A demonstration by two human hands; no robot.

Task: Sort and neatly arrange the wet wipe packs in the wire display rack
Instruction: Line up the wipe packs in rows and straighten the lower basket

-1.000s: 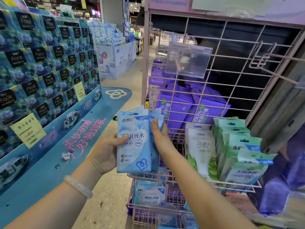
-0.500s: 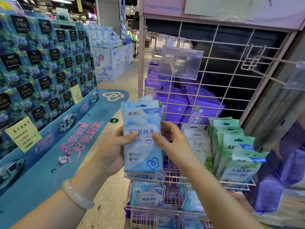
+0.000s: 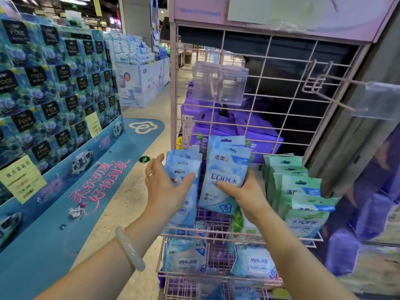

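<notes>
The pink wire display rack (image 3: 281,100) stands in front of me with basket shelves. My right hand (image 3: 244,193) grips a bunch of blue wet wipe packs (image 3: 227,169) upright over the upper basket, thumb across the front. My left hand (image 3: 164,187) holds a second bunch of blue packs (image 3: 186,167) at the basket's left end, thumb on the front. Green wet wipe packs (image 3: 298,191) stand in a row at the right of the same basket. Blue "999" packs (image 3: 188,258) lie in the lower basket.
Purple boxes (image 3: 227,131) sit behind the wire grid. A clear price holder (image 3: 220,83) and a bare hook (image 3: 337,94) jut out from the grid. A tall blue tissue display (image 3: 54,94) fills the left, with an aisle floor (image 3: 121,204) between.
The one stack held in both hands has been split. My right hand now carries one bunch to the right, and my left keeps the other at the left end.
</notes>
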